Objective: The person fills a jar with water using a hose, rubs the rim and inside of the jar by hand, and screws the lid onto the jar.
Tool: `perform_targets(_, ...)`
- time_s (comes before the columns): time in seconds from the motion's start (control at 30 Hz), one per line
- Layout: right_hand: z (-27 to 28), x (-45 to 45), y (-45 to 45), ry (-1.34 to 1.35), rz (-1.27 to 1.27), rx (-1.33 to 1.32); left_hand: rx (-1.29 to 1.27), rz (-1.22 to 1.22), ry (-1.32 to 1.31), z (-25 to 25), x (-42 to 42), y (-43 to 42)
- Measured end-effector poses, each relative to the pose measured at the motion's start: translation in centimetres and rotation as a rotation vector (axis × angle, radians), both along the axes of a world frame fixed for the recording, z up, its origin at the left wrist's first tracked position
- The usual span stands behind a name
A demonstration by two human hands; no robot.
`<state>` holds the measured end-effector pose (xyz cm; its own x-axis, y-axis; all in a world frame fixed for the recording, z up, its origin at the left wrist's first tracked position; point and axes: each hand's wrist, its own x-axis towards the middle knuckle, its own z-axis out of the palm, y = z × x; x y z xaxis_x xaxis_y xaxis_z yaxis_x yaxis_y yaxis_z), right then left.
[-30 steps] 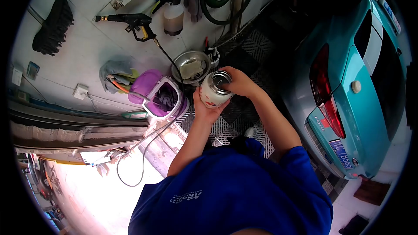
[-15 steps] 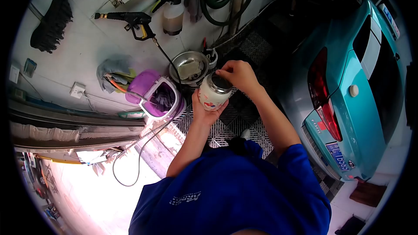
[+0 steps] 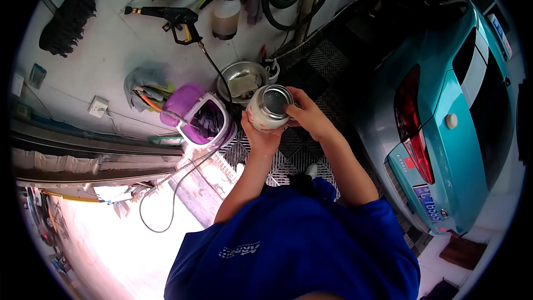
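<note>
A pale jar with reddish patterns and a wide silvery metal rim is held up in front of my chest. From below and the left, my left hand is wrapped round its body. On the right, my right hand has its fingers bent at the rim, with the thumb near the metal edge; the fingers behind are partly hidden. The jar's round top faces up toward me and looks grey inside the rim. Whether a flat lid or the inside shows there, I cannot tell.
Beyond the jar are a metal basin and a purple bucket. A spray gun, a spray bottle and a green hose hang on the left wall. A teal car stands at the right.
The jar has tilted and turned in my left hand, its patterns now facing more to the left. My right hand has moved from the top of the jar to the rim's right side.
</note>
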<state>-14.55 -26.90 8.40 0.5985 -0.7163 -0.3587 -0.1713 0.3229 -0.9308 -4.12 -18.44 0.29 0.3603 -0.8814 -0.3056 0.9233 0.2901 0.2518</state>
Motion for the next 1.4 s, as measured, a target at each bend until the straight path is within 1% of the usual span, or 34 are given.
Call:
perform_targets(0.07, 0.1, -0.1, -0.3, -0.005, 0.041, -0.018, -0.023, 0.033, -0.076, -0.1, -0.1, 0.0)
perform_targets(0.13, 0.1, -0.1, -1.2, -0.013, 0.083, -0.048, -0.055, 0.001, -0.067, -1.0, -0.3, 0.1)
perform_targets(0.2, -0.1, 0.0, -2.4, 0.111, 0.156, -0.282, -0.095, -0.029, -0.061, -1.5, -0.3, 0.3)
perform_targets(0.23, 0.1, 0.0, -3.0, 0.110, 0.155, -0.289, -0.123, -0.083, -0.120, -1.6, -0.2, 0.6)
perform_targets(0.3, 0.6, 0.1, -3.8, 0.159, 0.218, -0.596, -0.148, -0.160, -0.251, -1.5, 0.2, 1.5)
perform_targets(0.33, 0.9, 0.2, -4.1, 0.160, 0.221, -0.601, -0.153, -0.155, -0.250, -1.5, 0.6, 1.5)
perform_targets(0.4, 1.8, 0.5, -4.6, 0.161, 0.293, -0.624, -0.318, -0.334, -0.059, -1.6, 1.2, 1.5)
perform_targets(0.43, 2.3, 0.7, -4.9, 0.161, 0.298, -0.627, -0.294, -0.343, -0.079, -1.5, 1.3, 1.5)
perform_targets(0.47, 2.9, 0.9, -5.2, 0.177, 0.354, -0.613, -0.293, -0.340, -0.078, -1.6, 1.6, 1.3)
perform_targets(0.5, 3.1, 1.0, -5.2, 0.194, 0.409, -0.596, -0.331, -0.440, 0.017, -1.7, 2.1, 1.0)
perform_targets(0.53, 3.0, 1.0, -5.0, 0.195, 0.412, -0.593, -0.367, -0.539, 0.113, -1.8, 2.3, 0.8)
perform_targets(0.6, 3.2, 1.5, -4.8, 0.108, 0.475, -0.585, -0.376, -0.568, 0.085, -1.8, 2.8, 0.3)
perform_targets(0.63, 3.3, 1.6, -4.4, 0.106, 0.477, -0.584, -0.379, -0.598, 0.064, -1.8, 2.8, 0.4)
perform_targets(0.67, 3.6, 1.7, -4.0, 0.152, 0.446, -0.677, -0.378, -0.598, 0.060, -1.7, 2.8, 0.5)
perform_targets(0.7, 3.7, 1.8, -3.7, 0.198, 0.410, -0.767, -0.266, -0.512, 0.018, -1.7, 2.6, 0.8)
perform_targets(0.73, 3.8, 2.0, -3.5, 0.195, 0.406, -0.764, -0.155, -0.427, -0.023, -1.6, 2.4, 1.0)
perform_targets(0.77, 3.9, 2.1, -3.3, 0.406, 0.411, -0.883, -0.151, -0.431, -0.024, -1.5, 2.2, 1.0)
perform_targets(0.8, 4.0, 2.2, -3.3, 0.620, 0.411, -0.996, -0.119, -0.383, -0.041, -1.3, 2.1, 1.0)
perform_targets(0.83, 3.9, 2.2, -3.6, 0.619, 0.404, -0.994, -0.090, -0.335, -0.059, -1.0, 2.1, 0.9)
perform_targets(0.9, 3.5, 1.7, -4.4, 0.460, 0.321, -0.864, -0.049, -0.304, -0.078, -0.5, 1.9, 1.1)
perform_targets(0.93, 3.1, 1.5, -4.7, 0.467, 0.319, -0.864, -0.006, -0.266, -0.094, -0.4, 1.8, 1.3)
perform_targets(0.97, 2.7, 1.4, -4.9, 0.314, 0.271, -0.805, -0.070, -0.275, -0.070, -1.6, 2.2, 1.3)
perform_targets(1.0, 2.6, 1.3, -4.9, 0.163, 0.223, -0.742, -0.072, -0.277, -0.064, -1.3, 2.0, 1.4)
perform_targets(1.03, 2.5, 1.2, -4.7, 0.168, 0.221, -0.743, -0.015, -0.228, -0.088, -1.0, 1.9, 1.4)
perform_targets(1.07, 2.4, 1.4, -4.2, 0.190, 0.200, -0.800, 0.044, -0.177, -0.115, -0.5, 1.8, 1.6)
perform_targets(1.1, 2.4, 1.7, -3.8, 0.211, 0.179, -0.857, 0.057, -0.167, -0.110, -0.1, 1.7, 1.6)
perform_targets(1.13, 2.4, 2.1, -3.9, 0.208, 0.176, -0.861, 0.053, -0.168, -0.115, -0.1, 1.6, 1.4)
perform_targets(1.2, 1.9, 2.5, -3.6, 0.214, 0.117, -1.086, -0.008, -0.130, -0.100, -0.4, 1.1, 1.7)
perform_targets(1.23, 2.0, 2.6, -3.5, 0.214, 0.118, -1.083, -0.005, -0.131, -0.100, -0.6, 1.0, 1.8)
perform_targets(1.3, 2.3, 2.7, -3.5, 0.238, 0.139, -1.118, -0.083, -0.193, -0.124, -1.0, 0.9, 1.9)
perform_targets(1.33, 2.2, 2.7, -3.6, 0.239, 0.139, -1.118, -0.083, -0.194, -0.123, -1.3, 1.0, 2.0)
perform_targets(1.4, 1.9, 2.6, -3.6, 0.177, 0.144, -1.121, -0.011, -0.227, -0.244, -1.4, 1.3, 2.4)
